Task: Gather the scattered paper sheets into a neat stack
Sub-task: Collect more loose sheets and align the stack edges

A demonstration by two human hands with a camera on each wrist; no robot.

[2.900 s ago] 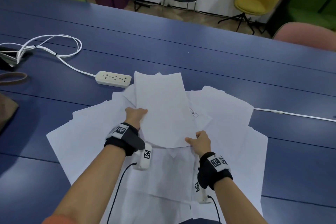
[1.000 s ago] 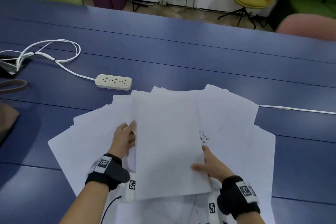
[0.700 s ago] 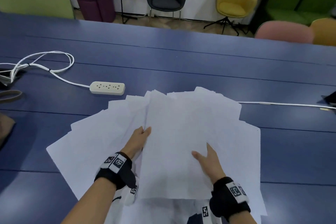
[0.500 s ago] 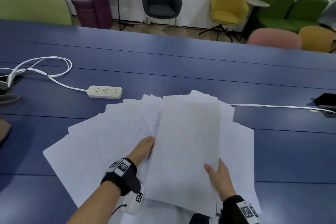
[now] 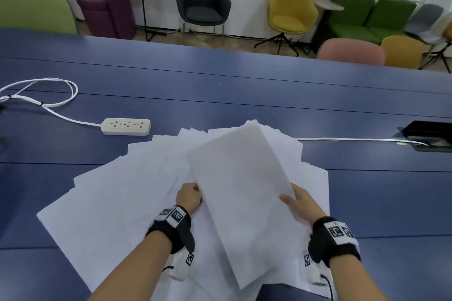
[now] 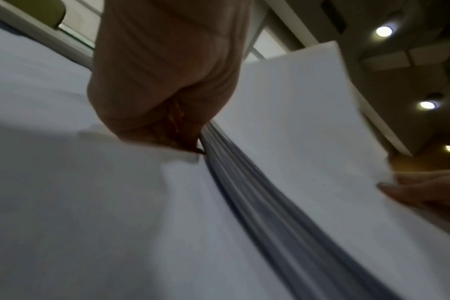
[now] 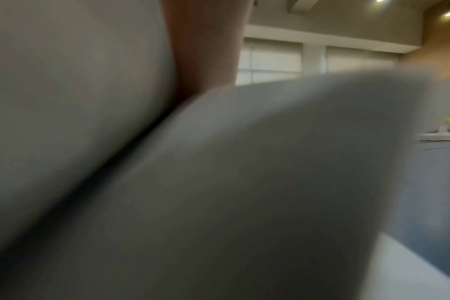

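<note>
Both hands hold a gathered bundle of sheets (image 5: 241,193) above the spread. The left hand (image 5: 188,197) pinches its 9 o'clock edge and the right hand (image 5: 297,200) its 3 o'clock edge. Its long axis runs 11 to 5. Loose sheets (image 5: 117,198) fan out toward 9 o'clock, nearer the left hand.

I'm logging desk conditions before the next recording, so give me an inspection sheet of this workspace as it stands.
Surface: blue table, bare beyond the papers.
Job's things: gathered stack lifted at an angle over the fanned loose sheets.
Clutter: power strip behind the sheets; black box at the right edge.
Hands: left hand grips the stack's left edge; right hand holds its right edge.
Cables: white cord looped at left; thin white cable running right.
Surroundings: coloured chairs along the wall.
</note>
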